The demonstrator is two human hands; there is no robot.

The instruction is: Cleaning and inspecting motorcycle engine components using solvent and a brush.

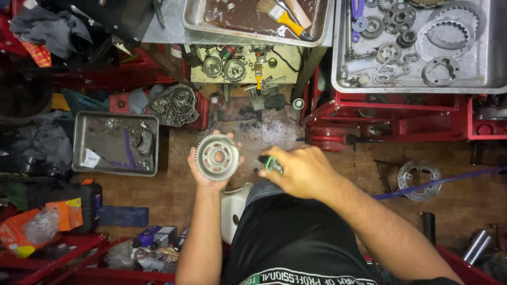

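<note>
My left hand (211,179) holds up a round grey toothed gear (216,157) with cut-outs around its hub, flat face toward me. My right hand (298,171) is closed on a small tool with a green and black handle (270,163), its tip pointing left toward the gear, just apart from it. Both hands hover over the brown workshop floor, above my lap in a black shirt.
A metal tray (475,74) of gears and sprockets sits on a red stand at top right. A tray of dark liquid (253,29) holds a yellow-handled brush (282,16). A smaller parts tray (84,142) lies left; a brake disc (419,179) lies right.
</note>
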